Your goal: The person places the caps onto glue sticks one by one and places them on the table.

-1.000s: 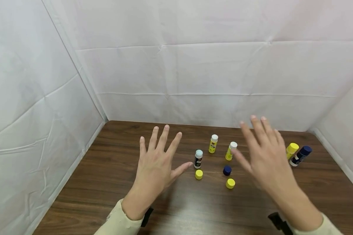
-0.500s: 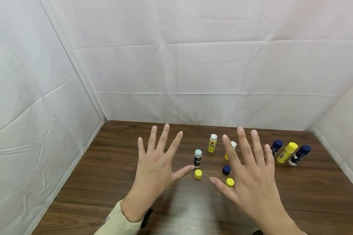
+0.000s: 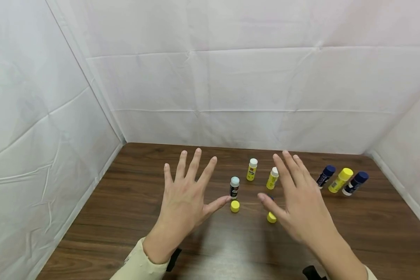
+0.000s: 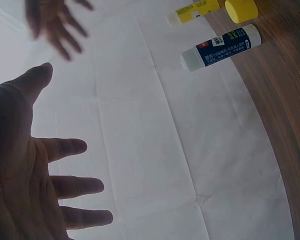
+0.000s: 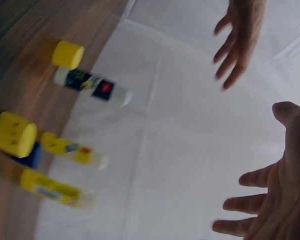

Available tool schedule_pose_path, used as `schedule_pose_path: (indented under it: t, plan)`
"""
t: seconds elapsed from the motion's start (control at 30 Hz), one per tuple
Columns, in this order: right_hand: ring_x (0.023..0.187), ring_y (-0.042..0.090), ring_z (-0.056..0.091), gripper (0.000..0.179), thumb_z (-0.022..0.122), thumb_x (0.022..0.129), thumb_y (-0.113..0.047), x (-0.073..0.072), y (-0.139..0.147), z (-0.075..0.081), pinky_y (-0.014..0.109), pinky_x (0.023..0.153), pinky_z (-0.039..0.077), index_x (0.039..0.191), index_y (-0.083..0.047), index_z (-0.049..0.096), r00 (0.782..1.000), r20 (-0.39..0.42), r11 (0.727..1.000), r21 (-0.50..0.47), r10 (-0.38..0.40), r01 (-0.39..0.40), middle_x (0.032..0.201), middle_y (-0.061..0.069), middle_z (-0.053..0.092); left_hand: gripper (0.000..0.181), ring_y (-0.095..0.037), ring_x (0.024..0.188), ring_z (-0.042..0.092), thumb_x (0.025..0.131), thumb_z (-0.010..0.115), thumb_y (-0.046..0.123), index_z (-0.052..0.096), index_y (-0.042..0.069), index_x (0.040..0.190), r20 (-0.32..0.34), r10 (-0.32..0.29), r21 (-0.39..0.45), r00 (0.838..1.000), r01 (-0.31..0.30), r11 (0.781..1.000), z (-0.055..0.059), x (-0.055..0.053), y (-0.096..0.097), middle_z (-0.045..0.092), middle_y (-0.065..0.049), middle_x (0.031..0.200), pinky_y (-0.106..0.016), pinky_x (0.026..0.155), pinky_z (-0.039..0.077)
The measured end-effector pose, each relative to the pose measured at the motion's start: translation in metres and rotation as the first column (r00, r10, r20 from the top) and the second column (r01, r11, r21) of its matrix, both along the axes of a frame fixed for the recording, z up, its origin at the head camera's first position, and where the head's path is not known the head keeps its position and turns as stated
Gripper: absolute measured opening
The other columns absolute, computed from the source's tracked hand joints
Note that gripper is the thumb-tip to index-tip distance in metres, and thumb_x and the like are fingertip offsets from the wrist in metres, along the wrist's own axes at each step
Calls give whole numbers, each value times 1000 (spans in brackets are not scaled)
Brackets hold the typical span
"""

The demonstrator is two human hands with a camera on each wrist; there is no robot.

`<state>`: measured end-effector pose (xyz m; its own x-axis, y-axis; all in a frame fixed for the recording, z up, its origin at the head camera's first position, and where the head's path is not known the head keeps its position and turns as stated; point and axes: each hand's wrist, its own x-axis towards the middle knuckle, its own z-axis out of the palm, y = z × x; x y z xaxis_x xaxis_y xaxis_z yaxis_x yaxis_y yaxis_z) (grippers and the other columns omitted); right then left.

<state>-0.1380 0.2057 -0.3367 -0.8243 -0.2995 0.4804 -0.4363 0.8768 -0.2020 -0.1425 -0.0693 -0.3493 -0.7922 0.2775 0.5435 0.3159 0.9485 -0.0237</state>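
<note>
Head view: left hand (image 3: pixel 185 198) over wood table (image 3: pixel 119 233), fingers spread, nothing gripped. Right hand (image 3: pixel 302 202) likewise held out, fingers straight and free. Dark glue stick (image 3: pixel 234 189) upright between the hands, white top, near left thumb tip; near yellow cap (image 3: pixel 235 206) just in front of it. Left yellow glue stick (image 3: pixel 251 170) and right yellow glue stick (image 3: pixel 272 179) upright farther back, both white-topped. Second yellow cap (image 3: pixel 271 217) partly behind right thumb. Right of right hand, a row of three: first navy stick (image 3: pixel 325 177), capped yellow stick (image 3: pixel 341 180), second navy stick (image 3: pixel 355 183). White cloth (image 3: pixel 210 85) behind.

Left wrist view: left palm and fingers extended, well apart from dark glue stick; its printed label shows. Right hand blurred at top, holding nothing.

Right wrist view: right fingers extended, apart from sticks. Items blurred; blue cap (image 5: pixel 32 156), probably, tucked behind a yellow cap. Left hand visible, fingers loose.
</note>
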Motion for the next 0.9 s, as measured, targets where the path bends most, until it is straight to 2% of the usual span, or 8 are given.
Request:
schedule_pose_path:
  t: [0.07, 0.17, 0.3, 0.43, 0.53, 0.7, 0.83, 0.9]
  plan:
    - [150, 44, 24, 88, 58, 98, -56, -15, 7, -7, 72, 108, 32, 164, -17, 16, 994, 113, 997, -80, -8, 17, 167, 15, 21, 93, -41, 150, 29, 83, 51, 85, 39, 30, 157, 10, 1, 4, 1000, -1, 1000, 0, 0, 0, 36, -11, 162, -74, 109, 31]
    - [133, 45, 45, 87, 57, 99, -56, -39, 20, -21, 67, 100, 41, 162, -9, 19, 961, 272, 977, -190, -45, 100, 161, 23, 29, 92, -40, 149, 32, 83, 50, 85, 40, 30, 157, 28, 5, 4, 1000, -5, 1000, 0, -1, 1, 37, -10, 161, -73, 109, 31]
    - [119, 45, 53, 82, 61, 98, -52, -69, 35, -42, 62, 92, 47, 157, -3, 31, 889, 454, 930, -296, -63, 217, 152, 27, 41, 92, -39, 148, 33, 84, 49, 85, 39, 30, 157, 61, 6, 9, 998, -6, 1000, 0, -1, 2, 37, -10, 162, -72, 111, 31]
    - [138, 46, 42, 75, 66, 98, -42, -89, 45, -62, 62, 105, 41, 154, -3, 36, 801, 598, 878, -386, 4, 284, 152, 24, 44, 92, -38, 149, 33, 84, 48, 85, 38, 30, 158, 86, 4, 22, 996, -6, 1000, 0, -1, 2, 37, -9, 162, -70, 112, 30]
    - [138, 45, 42, 72, 68, 98, -37, -99, 49, -73, 61, 108, 40, 153, -2, 38, 759, 648, 855, -426, 60, 296, 151, 24, 44, 92, -38, 149, 33, 84, 48, 85, 38, 30, 157, 91, 2, 29, 996, -4, 1000, 0, 0, 2, 37, -9, 162, -70, 112, 30]
    - [132, 39, 50, 60, 68, 99, -29, -106, 52, -83, 52, 106, 46, 147, -2, 46, 734, 669, 821, -481, 117, 307, 147, 23, 49, 92, -37, 149, 32, 85, 47, 85, 37, 30, 158, 101, -5, 40, 995, 1, 999, 1, 0, 2, 36, -9, 162, -70, 113, 29]
    - [120, 31, 60, 49, 67, 100, -21, -109, 51, -85, 35, 95, 57, 141, -1, 51, 734, 663, 786, -530, 148, 320, 139, 22, 53, 92, -37, 150, 30, 85, 46, 85, 35, 31, 159, 125, -6, 42, 992, 1, 999, 2, 0, 2, 35, -8, 163, -69, 115, 27]
    - [116, 29, 62, 46, 67, 100, -19, -110, 51, -86, 33, 92, 58, 139, 0, 52, 739, 657, 780, -538, 149, 320, 135, 22, 55, 92, -37, 150, 30, 85, 46, 85, 35, 31, 159, 137, -4, 42, 991, -1, 999, 2, 0, 2, 35, -8, 163, -69, 115, 26]
